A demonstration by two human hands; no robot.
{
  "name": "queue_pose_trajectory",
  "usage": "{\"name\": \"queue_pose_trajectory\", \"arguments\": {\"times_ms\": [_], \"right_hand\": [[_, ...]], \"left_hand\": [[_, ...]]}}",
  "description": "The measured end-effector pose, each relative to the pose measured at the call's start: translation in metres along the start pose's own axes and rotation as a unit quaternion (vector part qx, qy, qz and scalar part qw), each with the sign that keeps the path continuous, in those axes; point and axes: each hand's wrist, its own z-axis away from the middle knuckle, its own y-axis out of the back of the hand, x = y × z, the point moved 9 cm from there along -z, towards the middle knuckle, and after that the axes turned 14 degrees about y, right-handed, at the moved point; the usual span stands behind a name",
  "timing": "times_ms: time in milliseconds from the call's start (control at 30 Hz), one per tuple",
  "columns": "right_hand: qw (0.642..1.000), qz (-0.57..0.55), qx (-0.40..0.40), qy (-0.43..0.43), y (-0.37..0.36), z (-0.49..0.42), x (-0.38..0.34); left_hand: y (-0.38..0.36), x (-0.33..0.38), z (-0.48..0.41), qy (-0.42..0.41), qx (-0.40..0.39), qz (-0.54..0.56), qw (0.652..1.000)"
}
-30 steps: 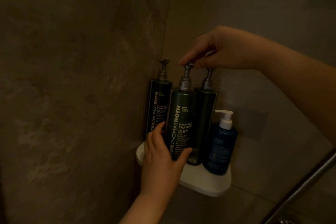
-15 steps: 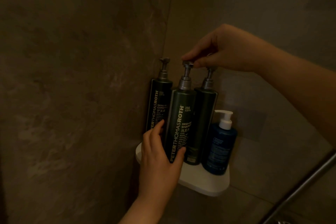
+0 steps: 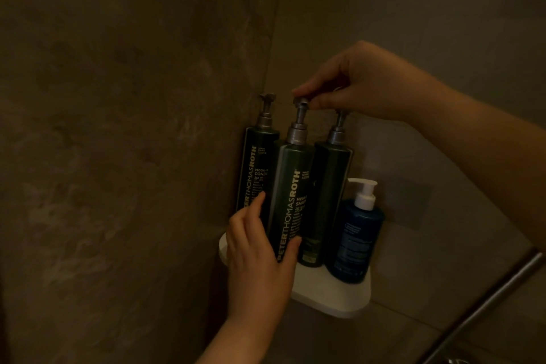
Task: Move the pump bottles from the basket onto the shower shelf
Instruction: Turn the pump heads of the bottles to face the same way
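Left hand (image 3: 257, 257): curled around the lower body of the middle pump bottle (image 3: 291, 201), thumb on its front near the base, fingers (image 3: 254, 210) reaching behind, between it and the left pump bottle (image 3: 255, 174). Grasping, not clenched hard, as far as could be judged. Right hand (image 3: 363, 83): reached in from the right, fingertips (image 3: 307, 93) pinched on the pump head of that same middle bottle, palm arched above the right pump bottle (image 3: 328, 201), whose own pump top sat hidden under the hand (contact there could not be told).

Outward from the hands: three tall dark pump bottles stood upright and close together on the white shower shelf (image 3: 334, 295), set in the corner where the two stone walls met. Beside them, at the right end of the shelf, stood a shorter blue bottle (image 3: 356, 236) with a white pump. At the lower right, a metal rail (image 3: 487, 304) ran slantwise.

Task judged nearly finished: all three dark bottles already rested on the shelf, with the middle one seemingly being turned or straightened. Basket nowhere in view, so could not be told whether any bottles remained in it. Left to do, most likely: letting go with both hands.
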Motion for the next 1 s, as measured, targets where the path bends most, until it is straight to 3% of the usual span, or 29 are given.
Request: {"name": "queue_pose_trajectory", "arguments": {"times_ms": [400, 1000], "right_hand": [[0.998, 0.056, 0.039, 0.001, 0.006, 0.009, -0.001], [0.983, 0.172, -0.021, -0.062, -0.006, -0.008, 0.028]], "left_hand": [[0.005, 0.004, 0.010, -0.063, 0.016, -0.051, 0.997], [-0.018, 0.008, -0.018, -0.075, -0.006, -0.127, 0.989]]}}
